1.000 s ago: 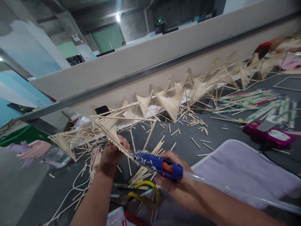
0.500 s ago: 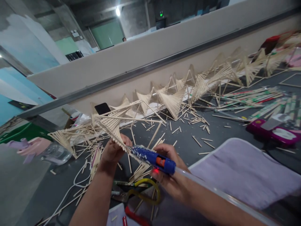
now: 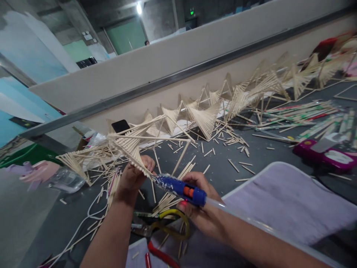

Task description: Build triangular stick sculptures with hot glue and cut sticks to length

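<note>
My left hand point(image 3: 136, 175) is closed on the lower edge of a twisted stick frame point(image 3: 131, 147), built of thin wooden sticks fanned side by side. In my right hand point(image 3: 200, 201) is a blue glue gun point(image 3: 178, 190) with a clear glue stick running out of its back and a red light near my thumb. The gun's tip touches or nearly touches the frame's lower corner, just right of my left fingers. Loose sticks point(image 3: 167, 203) lie beneath the gun. Yellow-handled pliers point(image 3: 173, 223) rest below my hands.
More stick structures point(image 3: 205, 117) line the low wall. A black phone point(image 3: 120, 126) leans behind the frame. A bottle point(image 3: 65, 179) and white cable point(image 3: 89, 216) are at left, a lilac mat point(image 3: 284, 204) and purple device point(image 3: 325, 152) at right.
The stick frame has tilted slightly, its right corner shifting a little left and down. The glue gun has moved slightly left. Both hands keep their hold.
</note>
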A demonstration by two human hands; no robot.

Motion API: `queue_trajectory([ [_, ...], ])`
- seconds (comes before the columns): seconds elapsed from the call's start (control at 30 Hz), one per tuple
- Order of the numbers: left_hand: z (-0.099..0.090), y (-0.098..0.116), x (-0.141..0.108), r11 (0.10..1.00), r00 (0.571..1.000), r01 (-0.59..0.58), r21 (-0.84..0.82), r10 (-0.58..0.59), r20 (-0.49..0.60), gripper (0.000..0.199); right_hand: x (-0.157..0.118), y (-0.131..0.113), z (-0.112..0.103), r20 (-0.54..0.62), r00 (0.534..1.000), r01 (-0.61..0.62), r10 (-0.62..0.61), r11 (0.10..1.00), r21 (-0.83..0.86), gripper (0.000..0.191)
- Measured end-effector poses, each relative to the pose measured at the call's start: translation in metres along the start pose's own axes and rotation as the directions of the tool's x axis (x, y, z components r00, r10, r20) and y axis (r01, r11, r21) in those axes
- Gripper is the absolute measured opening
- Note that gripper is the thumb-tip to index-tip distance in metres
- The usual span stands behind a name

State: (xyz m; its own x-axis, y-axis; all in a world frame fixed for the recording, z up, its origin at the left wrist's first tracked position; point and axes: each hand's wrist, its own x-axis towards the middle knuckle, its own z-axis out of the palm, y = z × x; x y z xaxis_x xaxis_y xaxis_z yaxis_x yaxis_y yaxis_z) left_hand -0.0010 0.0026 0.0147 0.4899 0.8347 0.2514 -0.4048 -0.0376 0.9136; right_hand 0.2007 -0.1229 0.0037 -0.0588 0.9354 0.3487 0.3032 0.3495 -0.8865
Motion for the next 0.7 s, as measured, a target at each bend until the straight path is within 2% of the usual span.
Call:
queue_trajectory([
  [0.13, -0.003, 0.001, 0.000, 0.999, 1.000, -0.004, -0.033, 0.004, 0.002, 0.022, -0.001, 0.002, -0.002, 0.031, 0.999, -0.004, 0.006, 0.998, -0.067, 0.034],
  [0.33, -0.007, 0.004, 0.000, 0.999, 0.999, 0.001, -0.053, -0.003, -0.035, 0.023, -0.001, 0.004, -0.009, 0.134, 0.990, 0.051, -0.038, 0.994, -0.098, 0.035],
  [0.5, -0.011, 0.003, 0.001, 0.999, 1.000, 0.021, -0.036, -0.021, -0.021, 0.023, -0.001, 0.007, -0.008, 0.166, 0.983, 0.093, -0.072, 0.987, -0.128, 0.033],
  [0.6, -0.010, 0.002, 0.001, 0.999, 0.999, 0.027, -0.024, -0.028, -0.039, 0.023, 0.001, 0.015, -0.003, 0.188, 0.978, 0.127, -0.095, 0.978, -0.168, 0.025],
  [0.7, -0.008, 0.002, 0.001, 0.999, 0.999, 0.027, -0.028, -0.028, -0.023, 0.024, 0.005, 0.023, 0.001, 0.158, 0.976, 0.176, -0.148, 0.967, -0.184, 0.014],
])
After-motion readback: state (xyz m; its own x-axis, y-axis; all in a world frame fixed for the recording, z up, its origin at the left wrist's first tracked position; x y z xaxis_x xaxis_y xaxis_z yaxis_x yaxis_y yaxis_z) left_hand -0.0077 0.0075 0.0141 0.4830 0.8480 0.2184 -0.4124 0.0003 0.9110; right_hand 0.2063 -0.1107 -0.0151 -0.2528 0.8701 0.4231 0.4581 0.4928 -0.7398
